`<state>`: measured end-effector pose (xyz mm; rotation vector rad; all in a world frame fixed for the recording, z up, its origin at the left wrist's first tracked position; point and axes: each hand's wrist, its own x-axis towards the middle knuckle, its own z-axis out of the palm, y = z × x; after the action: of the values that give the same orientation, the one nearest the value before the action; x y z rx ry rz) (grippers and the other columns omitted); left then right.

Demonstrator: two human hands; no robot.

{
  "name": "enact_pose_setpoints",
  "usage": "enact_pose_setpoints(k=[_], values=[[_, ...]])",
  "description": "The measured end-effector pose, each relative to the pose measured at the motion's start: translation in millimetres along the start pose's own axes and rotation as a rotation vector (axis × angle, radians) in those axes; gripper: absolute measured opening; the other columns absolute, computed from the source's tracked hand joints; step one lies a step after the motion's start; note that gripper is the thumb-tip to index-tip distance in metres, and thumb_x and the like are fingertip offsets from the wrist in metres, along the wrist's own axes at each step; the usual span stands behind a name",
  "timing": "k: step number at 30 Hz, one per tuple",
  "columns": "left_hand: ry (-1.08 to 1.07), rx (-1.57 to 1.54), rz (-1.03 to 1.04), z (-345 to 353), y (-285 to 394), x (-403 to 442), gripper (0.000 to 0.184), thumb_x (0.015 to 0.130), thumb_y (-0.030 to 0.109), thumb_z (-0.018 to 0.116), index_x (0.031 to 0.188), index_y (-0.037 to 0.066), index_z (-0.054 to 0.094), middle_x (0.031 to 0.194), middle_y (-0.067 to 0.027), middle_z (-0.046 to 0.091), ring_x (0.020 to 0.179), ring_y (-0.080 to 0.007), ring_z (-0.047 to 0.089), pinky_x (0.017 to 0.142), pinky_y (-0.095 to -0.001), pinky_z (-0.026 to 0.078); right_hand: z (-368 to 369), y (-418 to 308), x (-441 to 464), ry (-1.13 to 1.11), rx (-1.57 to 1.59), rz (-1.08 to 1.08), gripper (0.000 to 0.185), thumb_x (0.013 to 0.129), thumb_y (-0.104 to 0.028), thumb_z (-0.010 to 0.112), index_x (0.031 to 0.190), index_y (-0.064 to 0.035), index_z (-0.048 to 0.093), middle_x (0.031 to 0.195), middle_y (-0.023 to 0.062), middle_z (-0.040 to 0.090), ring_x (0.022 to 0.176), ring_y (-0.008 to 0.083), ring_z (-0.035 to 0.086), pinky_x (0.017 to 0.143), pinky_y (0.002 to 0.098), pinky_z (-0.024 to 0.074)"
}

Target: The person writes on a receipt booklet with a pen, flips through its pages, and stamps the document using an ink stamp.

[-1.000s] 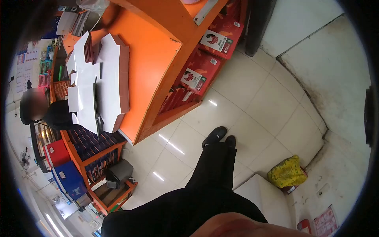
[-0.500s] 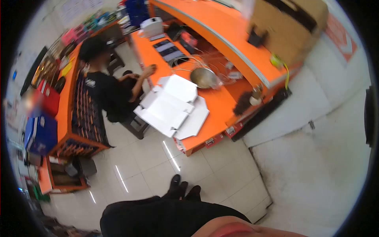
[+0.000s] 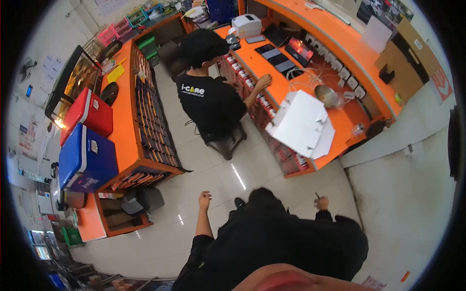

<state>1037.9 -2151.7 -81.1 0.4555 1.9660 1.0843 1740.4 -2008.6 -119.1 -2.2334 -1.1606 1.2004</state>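
Note:
My left hand (image 3: 205, 200) hangs over the tiled floor to the left of my body, its fingers loosely bent and nothing visible in them. To the right, my right hand (image 3: 322, 203) is closed around a thin, dark, stick-like thing (image 3: 317, 195), whose tip points up; its exact kind is too small to make out. Both hands are apart from the furniture. Nearest ahead of the right hand, an unfolded white cardboard box (image 3: 298, 123) lies on the end of the orange counter (image 3: 340, 157).
A person in a black shirt (image 3: 208, 102) sits on a stool (image 3: 229, 145) by the counter, one hand on its edge. A metal bowl (image 3: 327, 95), cables and a white printer (image 3: 246, 25) stand there. Blue (image 3: 90, 157) and red cool boxes (image 3: 87, 116) sit on the left-hand shelf unit.
My view has shifted, and the counter and seated person now appear further right. Both my hands have come into view. The seated person's head has turned more toward the counter.

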Motion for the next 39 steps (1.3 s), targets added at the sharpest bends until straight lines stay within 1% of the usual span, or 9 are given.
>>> enact_pose_setpoints(k=[2,5,8,14,17,20,26,34,39], values=[[0.237,0.448,-0.067,-84.9,-36.5,44.6,0.024,0.092,0.014,0.055,0.112,0.002,0.063,0.089,-0.0137,0.071,0.073,-0.0223,0.068,0.064,-0.0325,0.056,56.6,-81.0,-5.6,-0.167,-0.163,0.042,0.009,0.077,-0.001,0.071,0.080,0.0066,0.067,0.070,0.0194,0.069,0.053,0.0287,0.068,0.041,0.0376,0.0516],[0.029,0.748,-0.371,-160.2,-36.5,104.5,0.033,0.095,0.025,0.054,0.119,0.004,0.062,0.102,-0.0138,0.071,0.082,-0.0263,0.070,0.073,-0.0386,0.056,165.4,-203.8,-37.5,-0.263,-0.112,-0.079,0.011,0.076,-0.003,0.072,0.083,0.0050,0.068,0.073,0.0152,0.072,0.057,0.0219,0.071,0.045,0.0331,0.0521],[-0.319,0.336,-0.720,-178.6,21.1,142.8,0.045,0.099,0.037,0.045,0.135,0.014,0.057,0.131,-0.0069,0.064,0.108,-0.0292,0.067,0.095,-0.0504,0.047,293.7,-296.8,-46.0,-0.469,-0.097,-0.234,0.008,0.073,-0.003,0.073,0.078,0.0020,0.069,0.071,0.0128,0.072,0.059,0.0201,0.072,0.048,0.0314,0.0535],[-0.424,0.004,-0.239,-221.5,72.0,306.1,0.045,0.103,0.043,0.049,0.134,0.011,0.056,0.125,-0.0099,0.066,0.104,-0.0303,0.068,0.085,-0.0508,0.053,492.8,-530.8,-89.8,-0.647,-0.245,-0.480,0.016,0.069,-0.011,0.076,0.079,0.0011,0.072,0.070,0.0149,0.071,0.061,0.0225,0.072,0.056,0.0349,0.0564],[-0.333,-0.040,-0.312,-250.6,77.2,366.1,0.025,0.104,0.018,0.049,0.123,0.007,0.061,0.104,-0.0064,0.070,0.096,-0.0198,0.067,0.083,-0.0327,0.051,583.5,-625.7,-100.0,-0.607,-0.492,-0.683,0.041,0.061,-0.031,0.081,0.087,-0.0005,0.072,0.078,0.0208,0.071,0.080,0.0382,0.070,0.072,0.0461,0.0559],[-0.532,0.172,-0.058,-302.5,126.8,425.7,0.024,0.104,0.015,0.050,0.119,0.003,0.064,0.099,-0.0071,0.070,0.092,-0.0172,0.065,0.083,-0.0296,0.050,657.7,-733.7,-125.0,-0.856,-0.449,-1.000,0.035,0.062,-0.028,0.082,0.083,-0.0022,0.071,0.078,0.0182,0.070,0.072,0.0362,0.068,0.065,0.0444,0.0526],[-0.108,-0.041,0.019,-357.3,234.8,568.8,0.025,0.101,0.011,0.051,0.117,-0.001,0.065,0.100,-0.0065,0.069,0.089,-0.0155,0.062,0.083,-0.0272,0.049,762.2,-906.0,-169.7,-1.457,-0.206,-0.516,0.015,0.089,-0.015,0.070,0.089,-0.0007,0.064,0.090,0.0087,0.076,0.072,0.0176,0.073,0.058,0.0313,0.0548],[-0.631,0.450,-0.190,-399.1,366.0,819.4,0.026,0.099,0.018,0.056,0.117,0.004,0.070,0.106,-0.0082,0.071,0.104,-0.0170,0.063,0.095,-0.0279,0.046,875.5,-1085.7,-76.5,-1.338,0.043,-0.283,0.060,0.102,-0.057,0.039,0.115,-0.0038,0.064,0.099,0.0132,0.072,0.081,0.0235,0.074,0.067,0.0333,0.0558],[-0.653,0.582,0.068,-418.5,438.6,1018.9,0.030,0.098,0.029,0.057,0.104,0.002,0.069,0.085,-0.0082,0.071,0.071,-0.0164,0.064,0.066,-0.0337,0.052,904.1,-1175.7,4.9,-0.570,0.799,-0.109,0.069,0.101,-0.064,0.030,0.136,-0.0086,0.050,0.121,0.0175,0.062,0.084,0.0346,0.073,0.071,0.0387,0.0585]])
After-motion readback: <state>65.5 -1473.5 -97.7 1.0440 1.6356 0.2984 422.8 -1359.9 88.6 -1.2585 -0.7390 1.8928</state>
